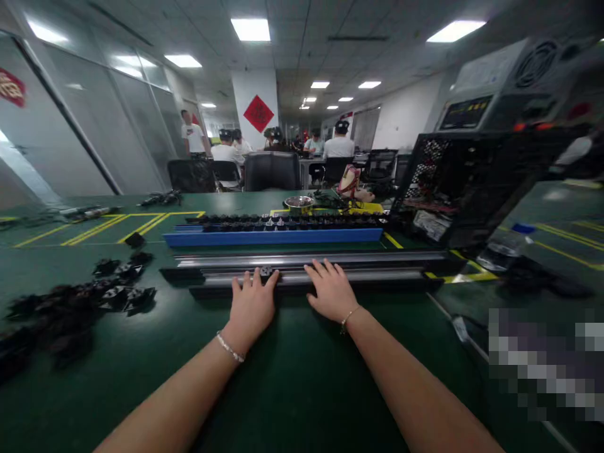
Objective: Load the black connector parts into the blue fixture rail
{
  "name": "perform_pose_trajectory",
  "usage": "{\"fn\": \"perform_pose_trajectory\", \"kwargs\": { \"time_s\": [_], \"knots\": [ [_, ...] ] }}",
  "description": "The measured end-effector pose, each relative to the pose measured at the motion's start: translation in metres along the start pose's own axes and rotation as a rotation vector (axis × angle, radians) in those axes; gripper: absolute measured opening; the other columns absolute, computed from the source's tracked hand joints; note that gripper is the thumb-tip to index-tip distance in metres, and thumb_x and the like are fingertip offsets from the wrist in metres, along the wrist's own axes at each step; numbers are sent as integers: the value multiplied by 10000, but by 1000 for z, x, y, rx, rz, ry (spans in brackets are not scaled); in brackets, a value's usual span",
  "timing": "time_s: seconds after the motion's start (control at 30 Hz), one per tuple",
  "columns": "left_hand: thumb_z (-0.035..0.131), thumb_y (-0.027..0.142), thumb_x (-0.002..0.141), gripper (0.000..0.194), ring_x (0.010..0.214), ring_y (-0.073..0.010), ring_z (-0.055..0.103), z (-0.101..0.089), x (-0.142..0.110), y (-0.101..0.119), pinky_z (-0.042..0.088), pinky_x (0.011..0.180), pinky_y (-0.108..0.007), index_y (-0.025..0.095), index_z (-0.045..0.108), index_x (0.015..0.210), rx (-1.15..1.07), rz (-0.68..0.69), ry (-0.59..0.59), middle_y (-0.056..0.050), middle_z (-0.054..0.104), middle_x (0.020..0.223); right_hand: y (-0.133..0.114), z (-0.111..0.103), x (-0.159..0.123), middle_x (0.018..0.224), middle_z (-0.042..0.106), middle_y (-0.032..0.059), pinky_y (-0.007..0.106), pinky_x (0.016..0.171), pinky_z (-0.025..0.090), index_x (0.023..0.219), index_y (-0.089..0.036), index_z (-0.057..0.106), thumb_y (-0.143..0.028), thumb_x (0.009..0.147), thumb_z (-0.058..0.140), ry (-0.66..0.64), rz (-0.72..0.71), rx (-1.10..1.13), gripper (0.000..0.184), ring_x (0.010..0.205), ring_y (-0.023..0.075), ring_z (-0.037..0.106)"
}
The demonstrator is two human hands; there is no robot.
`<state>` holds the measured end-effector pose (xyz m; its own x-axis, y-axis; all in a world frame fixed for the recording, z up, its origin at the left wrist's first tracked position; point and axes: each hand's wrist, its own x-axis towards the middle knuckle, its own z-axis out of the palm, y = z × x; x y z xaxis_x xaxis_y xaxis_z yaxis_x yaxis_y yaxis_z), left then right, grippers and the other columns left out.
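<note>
Two long black channel rails lie side by side across the green table. My left hand (252, 308) rests on the nearer rail (387, 277), fingers spread, with a small dark part (267, 272) between its thumb and index finger area; whether they touch it I cannot tell. To the right, my right hand (331, 292) lies palm down on the same rail, fingers stretched toward the farther rail (377, 259). Behind these sits a blue rail (283, 236) with rows of small black parts (236, 221) along it.
A heap of black parts (70, 296) spreads over the left of the table. An open computer case (453, 182) stands at the right, a power supply (500, 82) on top. A metal bowl (299, 202) and cables are farther back. Several people sit beyond.
</note>
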<state>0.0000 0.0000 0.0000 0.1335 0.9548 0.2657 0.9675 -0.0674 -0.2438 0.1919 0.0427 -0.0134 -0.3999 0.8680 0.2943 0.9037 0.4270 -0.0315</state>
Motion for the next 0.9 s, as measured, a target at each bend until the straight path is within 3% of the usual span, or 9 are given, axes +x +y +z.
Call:
{"fn": "perform_pose_trajectory", "kwargs": {
  "time_s": [0.4,0.9],
  "knots": [
    [459,289,822,650,1268,-452,357,-6,3,-10,282,942,-629,309,251,1438,22,-56,-156,-203,348,1446,0,-1,1,1471,333,92,462,1079,185,1386,-208,376,-406,781,538,-4,2,11,657,1341,329,264],
    [347,261,845,629,1261,-476,350,-13,8,-27,260,929,-658,356,173,1442,9,-124,-359,-204,269,1481,1,-2,1,1476,325,87,456,1080,185,1390,-212,368,-397,781,543,-21,8,19,661,1350,316,251]
  ]
}}
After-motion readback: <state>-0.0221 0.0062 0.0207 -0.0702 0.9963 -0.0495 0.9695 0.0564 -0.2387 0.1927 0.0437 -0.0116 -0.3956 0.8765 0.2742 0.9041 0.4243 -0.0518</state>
